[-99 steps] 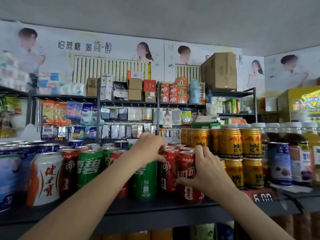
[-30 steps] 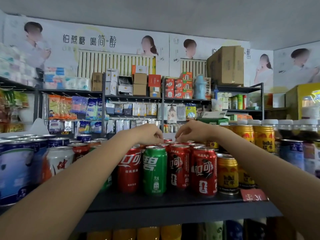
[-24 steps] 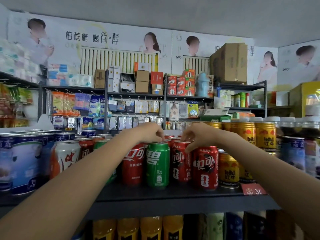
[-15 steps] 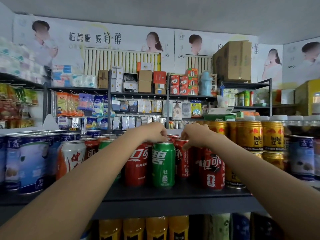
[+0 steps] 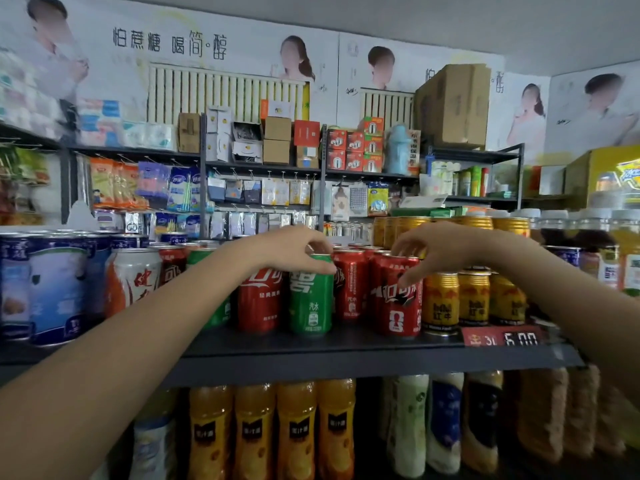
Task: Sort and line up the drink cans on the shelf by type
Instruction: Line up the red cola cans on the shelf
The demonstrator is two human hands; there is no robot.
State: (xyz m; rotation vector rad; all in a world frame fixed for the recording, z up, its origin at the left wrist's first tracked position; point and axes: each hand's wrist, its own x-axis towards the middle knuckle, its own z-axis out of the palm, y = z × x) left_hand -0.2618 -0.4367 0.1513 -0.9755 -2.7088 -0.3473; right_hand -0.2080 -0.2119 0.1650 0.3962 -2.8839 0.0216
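- My left hand (image 5: pixel 294 249): fingers curled over the top rim of the green can (image 5: pixel 311 299), gripping it from above.
- My right hand (image 5: pixel 433 251): fingers on the lid of the front red can (image 5: pixel 398 299), thumb pressed on its side; it grips that can.
- Green can: upright at the front of the shelf (image 5: pixel 346 355), between 2 red cans.
- Red can to its left (image 5: pixel 259 299): upright, touching or just beside the green can, partly behind my left wrist.
- Red can to its right (image 5: pixel 351 285): set slightly further back, just beside the front red can.
- Gold cans (image 5: pixel 441 299): a row just right of the front red can, more stacked behind.
- White-and-orange can (image 5: pixel 133 282) and blue-and-white cans (image 5: pixel 59 289): far left on the same shelf.
- Price tag (image 5: pixel 502 337): red, on the shelf edge below the gold cans.
- Orange juice bottles (image 5: pixel 273 431): 4 in a row on the level below.
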